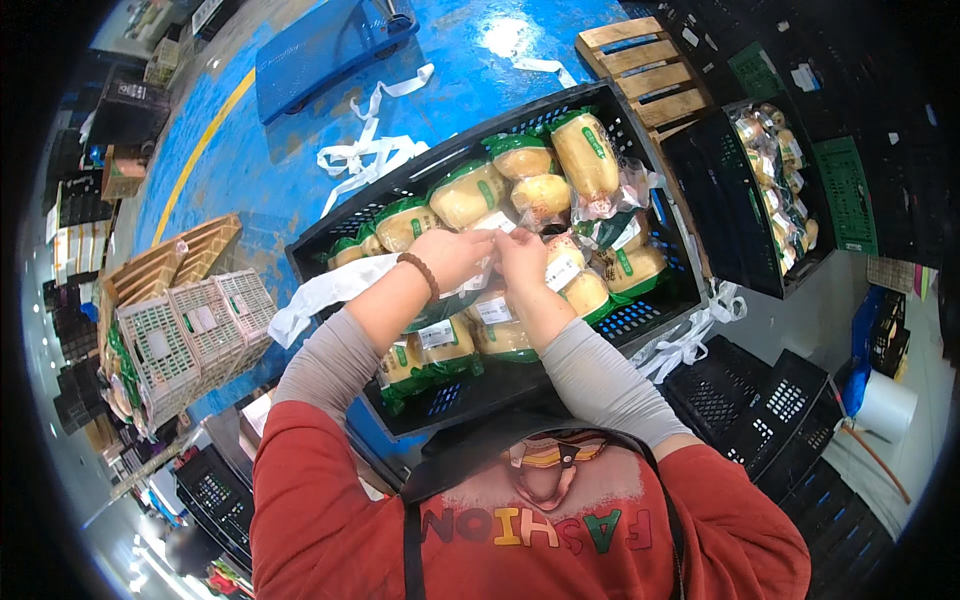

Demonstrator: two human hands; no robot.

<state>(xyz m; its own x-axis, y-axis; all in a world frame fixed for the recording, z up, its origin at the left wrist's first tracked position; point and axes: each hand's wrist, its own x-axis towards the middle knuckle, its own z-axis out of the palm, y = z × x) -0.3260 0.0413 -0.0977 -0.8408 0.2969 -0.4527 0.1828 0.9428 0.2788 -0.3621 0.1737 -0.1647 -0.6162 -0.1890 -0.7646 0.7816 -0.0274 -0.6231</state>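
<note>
A black plastic crate [655, 318] holds several pale yellow root vegetables, apparently lotus root, in clear bags with green print [468, 196]. Some bags carry white labels [436, 334]. Over the middle of the crate, my left hand [452, 258] has its fingers pinched, the tips meeting those of my right hand [523, 262]. My right hand is also pinched closed, just above the bags. What lies between the fingertips is too small to make out. A white paper strip [335, 293] trails across the crate's left edge and passes under my left wrist.
Beyond the crate, white strips [370, 155] litter the blue floor near a blue platform cart [325, 50]. A wooden pallet [645, 70] and another filled black crate [735, 215] stand to the right. Pale crates [195, 335] are stacked at left; black crates [770, 410] sit at lower right.
</note>
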